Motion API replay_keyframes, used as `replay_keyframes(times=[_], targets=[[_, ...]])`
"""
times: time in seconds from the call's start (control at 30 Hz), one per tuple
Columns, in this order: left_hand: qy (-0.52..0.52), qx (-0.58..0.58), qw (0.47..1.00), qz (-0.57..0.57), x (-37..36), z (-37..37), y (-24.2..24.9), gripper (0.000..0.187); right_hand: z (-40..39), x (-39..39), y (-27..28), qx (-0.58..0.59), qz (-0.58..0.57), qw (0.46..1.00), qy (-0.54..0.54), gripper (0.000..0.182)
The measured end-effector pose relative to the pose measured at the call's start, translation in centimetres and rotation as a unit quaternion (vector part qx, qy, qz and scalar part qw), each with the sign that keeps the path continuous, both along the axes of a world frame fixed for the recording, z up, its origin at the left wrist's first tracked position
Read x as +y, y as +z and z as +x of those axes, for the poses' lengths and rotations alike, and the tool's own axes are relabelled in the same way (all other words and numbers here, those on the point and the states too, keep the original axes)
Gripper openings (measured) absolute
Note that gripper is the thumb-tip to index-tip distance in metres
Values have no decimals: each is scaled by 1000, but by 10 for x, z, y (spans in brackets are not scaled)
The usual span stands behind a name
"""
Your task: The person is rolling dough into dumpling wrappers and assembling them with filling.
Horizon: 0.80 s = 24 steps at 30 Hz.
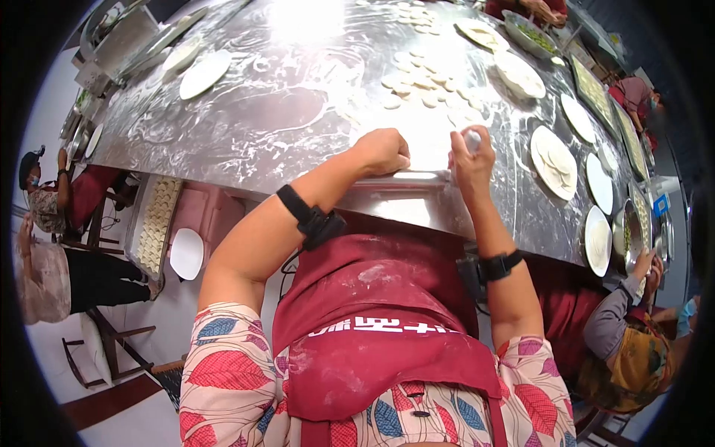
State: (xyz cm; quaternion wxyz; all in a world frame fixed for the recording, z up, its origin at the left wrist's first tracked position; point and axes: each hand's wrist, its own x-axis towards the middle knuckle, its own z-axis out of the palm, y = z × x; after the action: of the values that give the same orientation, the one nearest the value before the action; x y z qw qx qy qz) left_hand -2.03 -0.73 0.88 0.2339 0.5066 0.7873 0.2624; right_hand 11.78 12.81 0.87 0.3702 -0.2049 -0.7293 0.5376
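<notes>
And your right hand [473, 160] grips a pale rod [473, 140], nearer the dough rounds [430, 99] ahead; left hand [383, 151] curled, contents hidden.

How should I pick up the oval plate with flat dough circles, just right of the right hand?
I'd use the bare left rim of the plate as the grip, coming from the side of the right hand. The plate lies flat, and the dough circles leave that edge free. Keep it level, or they might slide.
</notes>
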Motion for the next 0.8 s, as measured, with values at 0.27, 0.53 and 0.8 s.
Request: replay_keyframes(times=[0.27,0.53,0.8], targets=[[46,-197,979,-33,-13,-3,-9,15,40,-18,-8,15,36,999,-4,14],[-31,-8,999,-9,6,1,-1,13,10,0,1,-26,64,998,-10,13],[-21,30,999,-12,5,-6,0,15,-1,5,1,-23,64,998,-4,15]])
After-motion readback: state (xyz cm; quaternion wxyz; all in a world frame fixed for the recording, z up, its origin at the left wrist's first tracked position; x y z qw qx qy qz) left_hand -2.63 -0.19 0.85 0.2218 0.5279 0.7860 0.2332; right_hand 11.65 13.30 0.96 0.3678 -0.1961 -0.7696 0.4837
